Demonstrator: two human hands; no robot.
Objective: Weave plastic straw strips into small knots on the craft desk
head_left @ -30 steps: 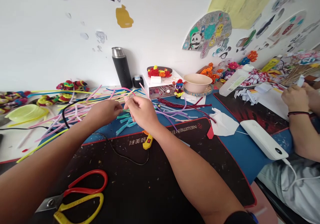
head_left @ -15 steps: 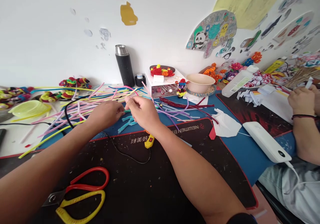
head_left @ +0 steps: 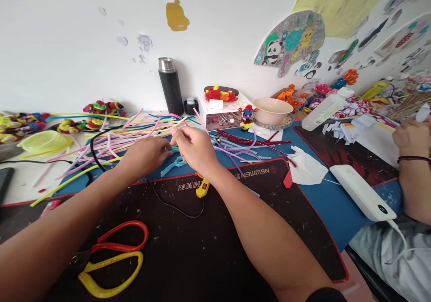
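My left hand (head_left: 148, 153) is closed, its fingertips pressed together above the pile of pipe cleaners. Close beside it, my right hand (head_left: 195, 147) pinches thumb against forefinger; whatever lies between the fingers of either hand is hidden or too small to name. Teal pipe cleaners (head_left: 173, 165) show just under and between the two hands. Behind my left hand spread pink, yellow and lilac pipe cleaners (head_left: 111, 142). A yellow tool with a black cord (head_left: 202, 188) lies below my right wrist. Scissors with red and yellow handles (head_left: 116, 259) rest near my left forearm.
A black desk mat (head_left: 222, 248) covers the front of the table. Further back stand a black thermos (head_left: 170, 88), a white box (head_left: 218, 117) and a beige bowl (head_left: 272, 110). On the right are a white power bank (head_left: 362, 192) and another person's hand (head_left: 411, 135).
The whole view has shifted slightly, so things appear a little further right and higher. My hands stay close together in nearly the same pose, with both still closed.
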